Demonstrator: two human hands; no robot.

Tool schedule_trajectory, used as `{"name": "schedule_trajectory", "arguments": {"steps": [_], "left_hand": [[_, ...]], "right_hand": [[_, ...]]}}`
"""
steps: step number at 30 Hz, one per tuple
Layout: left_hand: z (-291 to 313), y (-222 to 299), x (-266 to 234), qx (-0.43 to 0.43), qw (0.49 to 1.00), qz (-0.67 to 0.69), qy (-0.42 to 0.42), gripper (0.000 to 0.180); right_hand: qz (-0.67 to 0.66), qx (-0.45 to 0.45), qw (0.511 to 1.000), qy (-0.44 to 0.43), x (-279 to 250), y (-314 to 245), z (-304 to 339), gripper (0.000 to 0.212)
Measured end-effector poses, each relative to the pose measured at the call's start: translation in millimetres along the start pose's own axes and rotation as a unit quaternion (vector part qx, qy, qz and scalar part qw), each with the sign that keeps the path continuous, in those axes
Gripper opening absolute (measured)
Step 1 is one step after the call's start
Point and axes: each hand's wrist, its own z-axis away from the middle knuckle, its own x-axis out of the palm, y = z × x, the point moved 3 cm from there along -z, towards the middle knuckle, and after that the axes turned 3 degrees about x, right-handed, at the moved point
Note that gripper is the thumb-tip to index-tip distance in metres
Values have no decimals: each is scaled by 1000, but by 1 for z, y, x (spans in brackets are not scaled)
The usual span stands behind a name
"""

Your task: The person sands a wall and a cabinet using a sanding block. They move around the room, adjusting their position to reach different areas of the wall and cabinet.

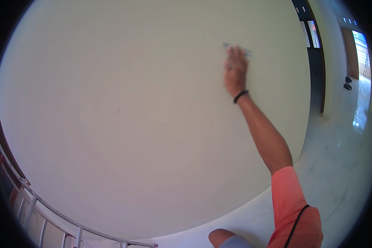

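Note:
My right hand (236, 68) is raised and pressed toward a large cream-white wall (153, 124), with the arm stretched up and a black band on the wrist. Its fingers are smeared by motion but look closed over a thin, flat greyish piece (248, 52). Only the edges of that piece show on either side of the fingers, so its kind is unclear. It appears to lie against the wall's surface. A faint small mark (118, 110) sits on the wall to the left. My left hand is out of view.
A metal ladder-like frame (79, 235) curves along the lower left. Pale marble floor (330, 173) runs along the right, toward a bright doorway (361, 49) with a wooden door (350, 53). Dark objects (348, 84) lie on the floor near it. My knee (220, 236) shows at the bottom.

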Motion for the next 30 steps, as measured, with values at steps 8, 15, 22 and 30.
{"name": "schedule_trajectory", "arguments": {"steps": [8,15,22,30], "left_hand": [[-5,-9,28,18,999,3,33,72],[4,4,-40,-52,992,116,-8,69],[3,-1,-47,-41,989,142,6,67],[0,1,-51,-57,984,163,46,58]], "right_hand": [[-38,-30,998,-29,-5,36,-65,46],[-8,-12,1000,-27,12,-37,5,50],[-121,-277,897,-322,-16,-195,225,63],[-39,-41,996,-76,17,-183,93,56]]}}
